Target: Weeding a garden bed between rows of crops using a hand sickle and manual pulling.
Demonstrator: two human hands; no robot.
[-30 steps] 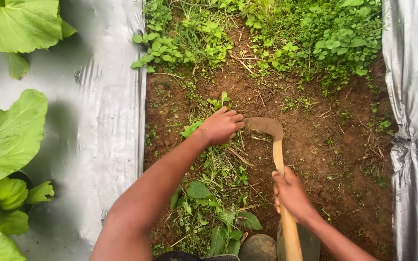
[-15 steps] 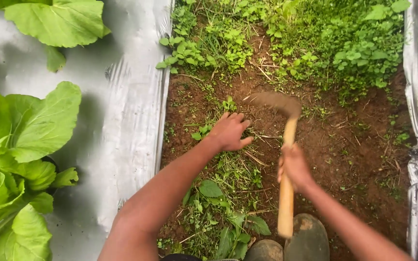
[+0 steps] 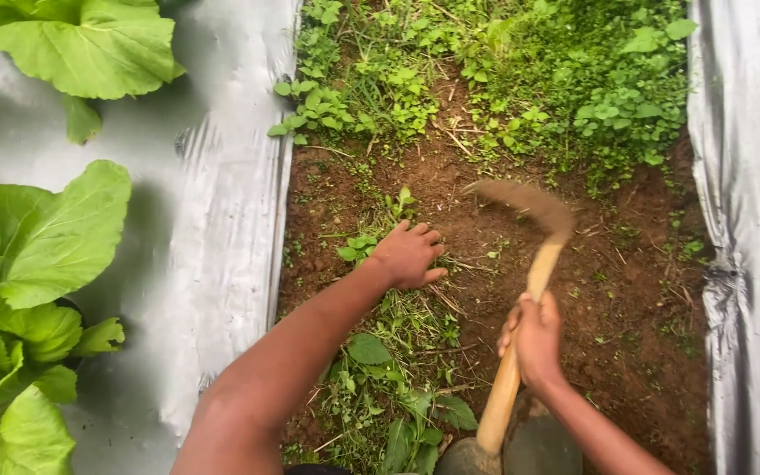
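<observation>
At the far left we see broad leafy greens (image 3: 37, 237) growing up through a silver plastic mulch sheet (image 3: 213, 202), which covers that bed so that only the crop breaks the surface. Next comes the open furrow of brown soil (image 3: 626, 299) between the two covered beds, thick with low weeds (image 3: 565, 79) at its far end. A loose heap of pulled weeds (image 3: 389, 369) lies along the furrow's left side, just beside the sheet's edge. Our left hand (image 3: 408, 255) rests palm down at the top of that heap, fingers curled loosely over stems and soil; we cannot tell whether it actually grips anything. Further right, our right hand (image 3: 534, 339) is clenched around the wooden handle of a short hoe (image 3: 529, 264), held at mid-shaft. Its soil-caked curved blade (image 3: 525, 200) sits blurred just above bare ground, between the left hand and the standing weeds. At the far right a second silver sheet (image 3: 749, 220) covers the neighbouring bed.
</observation>
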